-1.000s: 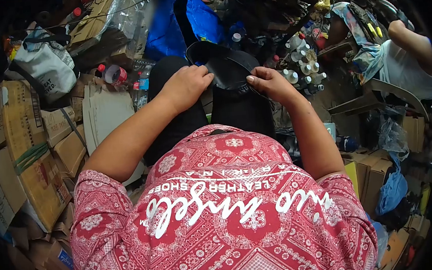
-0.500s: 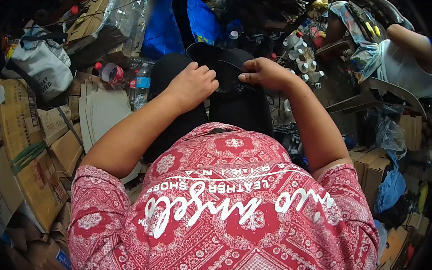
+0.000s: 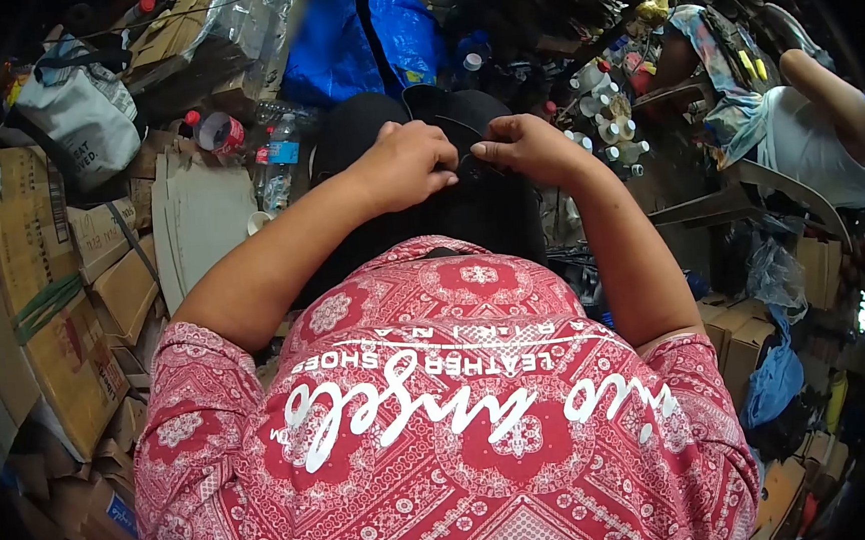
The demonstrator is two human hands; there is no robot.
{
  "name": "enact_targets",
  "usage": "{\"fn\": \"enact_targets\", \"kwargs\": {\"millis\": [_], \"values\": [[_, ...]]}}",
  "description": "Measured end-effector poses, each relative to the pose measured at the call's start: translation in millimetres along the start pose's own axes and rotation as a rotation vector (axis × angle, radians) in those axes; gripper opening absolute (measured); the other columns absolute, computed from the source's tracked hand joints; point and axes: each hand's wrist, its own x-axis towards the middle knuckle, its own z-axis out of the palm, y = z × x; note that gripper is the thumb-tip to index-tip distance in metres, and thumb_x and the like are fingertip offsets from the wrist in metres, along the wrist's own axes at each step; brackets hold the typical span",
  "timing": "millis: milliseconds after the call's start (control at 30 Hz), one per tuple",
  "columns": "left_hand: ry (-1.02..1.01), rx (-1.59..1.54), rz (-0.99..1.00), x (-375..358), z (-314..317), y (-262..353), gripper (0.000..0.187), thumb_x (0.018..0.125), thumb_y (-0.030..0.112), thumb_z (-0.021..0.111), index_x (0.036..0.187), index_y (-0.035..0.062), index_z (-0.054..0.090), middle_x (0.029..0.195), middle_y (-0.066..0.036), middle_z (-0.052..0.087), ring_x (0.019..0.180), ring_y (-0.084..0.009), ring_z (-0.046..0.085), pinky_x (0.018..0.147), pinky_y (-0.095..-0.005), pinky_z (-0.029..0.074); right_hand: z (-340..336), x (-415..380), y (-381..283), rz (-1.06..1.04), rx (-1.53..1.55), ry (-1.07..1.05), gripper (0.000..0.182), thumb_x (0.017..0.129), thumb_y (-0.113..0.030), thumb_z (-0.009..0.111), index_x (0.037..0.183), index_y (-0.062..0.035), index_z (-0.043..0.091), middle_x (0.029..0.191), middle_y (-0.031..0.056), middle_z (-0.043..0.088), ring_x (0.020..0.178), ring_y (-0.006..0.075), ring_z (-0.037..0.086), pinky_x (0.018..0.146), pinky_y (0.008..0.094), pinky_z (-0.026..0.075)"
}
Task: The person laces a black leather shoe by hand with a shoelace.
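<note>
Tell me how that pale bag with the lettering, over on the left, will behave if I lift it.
The pale bag will likely flop and fold, since its sides look creased and slumped. It seems unlikely to roll, given its loose, uneven shape. Its contents are hidden, so its weight is uncertain.

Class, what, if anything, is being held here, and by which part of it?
A black piece, pinched at its edge by the right hand; the left hand is at its other side, but its grip is unclear.

Flr's (image 3: 662,179) cluttered w/ cardboard (image 3: 48,287), plastic btls (image 3: 608,122) & blue bag (image 3: 327,52).
</note>
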Motion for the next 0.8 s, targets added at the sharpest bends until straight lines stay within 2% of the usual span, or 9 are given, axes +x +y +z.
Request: {"fn": "enact_targets", "kwargs": {"millis": [67,167,267,400,467,533,700,767,800], "values": [[0.082,-0.053,0.07,-3,1,4,0.014,0.085,0.021,0.064,0.087,0.0076,0.062,0.084,-0.004,0.062,0.086,-0.0217,0.059,0.079,-0.0356,0.042,0,1,2,-0.019,-0.05,0.007,0.031,0.085,-0.027,0.068,0.088,0.0026,0.063,0.075,0.0077,0.064,0.07,0.0125,0.057,0.065,0.0301,0.046],[-0.115,-1.005,-0.251,-18,-26,22,0.017,0.092,0.017,0.057,0.099,0.0034,0.049,0.071,-0.002,0.057,0.061,-0.0088,0.056,0.058,-0.0224,0.043,-4,1,-1,-0.078,-0.189,0.02,0.032,0.085,-0.029,0.068,0.09,0.0025,0.064,0.078,0.0089,0.065,0.072,0.0136,0.058,0.067,0.0305,0.046],[-0.036,-1.053,-0.27,-41,-69,45,0.017,0.091,0.013,0.056,0.102,0.0027,0.049,0.065,-0.003,0.056,0.056,-0.0085,0.055,0.054,-0.0215,0.043,-12,3,0,-0.086,-0.185,-0.065,0.031,0.089,-0.029,0.064,0.081,0.0005,0.056,0.069,0.0004,0.052,0.067,0.008,0.046,0.06,0.0292,0.041],[0.214,-1.118,-0.109,-80,-131,60,0.01,0.09,0.01,0.05,0.096,0.0031,0.053,0.057,-0.001,0.054,0.052,-0.009,0.057,0.059,-0.0237,0.047,-20,3,0,-0.078,-0.218,-0.138,0.03,0.089,-0.029,0.063,0.085,0.0004,0.059,0.071,0.0017,0.058,0.068,0.009,0.053,0.062,0.0287,0.044],[0.238,-1.044,0.161,-103,-158,49,0.009,0.088,0.013,0.05,0.085,0.0077,0.056,0.054,0.002,0.056,0.055,-0.0093,0.059,0.077,-0.0307,0.048,-24,2,-7,-0.074,-0.289,-0.159,0.03,0.088,-0.029,0.064,0.086,0.0002,0.06,0.071,0.0025,0.059,0.068,0.0103,0.055,0.062,0.0289,0.045],[0.213,-1.071,0.527,-118,-185,51,0.019,0.094,0.021,0.049,0.092,0.0037,0.057,0.066,-0.002,0.062,0.072,-0.0127,0.063,0.077,-0.0278,0.05,-25,5,-10,-0.068,-0.357,-0.183,0.029,0.088,-0.029,0.064,0.086,0.0,0.061,0.071,0.0032,0.06,0.068,0.0117,0.056,0.062,0.0292,0.045],[0.295,-0.566,0.636,-183,-287,66,0.016,0.085,0.015,0.057,0.097,0.0095,0.066,0.084,0.0,0.071,0.086,-0.0122,0.066,0.101,-0.0411,0.035,-19,13,-10,-0.109,-0.341,-0.203,0.029,0.087,-0.029,0.065,0.088,-0.0006,0.063,0.068,0.0034,0.059,0.066,0.0121,0.056,0.062,0.0295,0.045],[-0.137,-0.576,0.913,-174,-313,77,0.064,0.089,0.051,0.053,0.141,0.0167,0.04,0.134,-0.012,0.052,0.129,-0.0313,0.043,0.109,-0.0442,0.023,-10,13,-5,-0.134,-0.27,-0.14,0.03,0.087,-0.031,0.065,0.087,-0.0005,0.063,0.068,0.0033,0.059,0.067,0.0114,0.056,0.062,0.0292,0.045],[-0.135,-0.574,0.912,-158,-295,102,0.064,0.089,0.051,0.053,0.141,0.0167,0.04,0.134,-0.012,0.052,0.129,-0.0313,0.043,0.109,-0.0442,0.023,-6,11,-4,-0.156,-0.199,-0.077,0.032,0.087,-0.032,0.066,0.087,-0.0003,0.063,0.069,0.0033,0.059,0.067,0.0107,0.055,0.062,0.0289,0.045]]}}
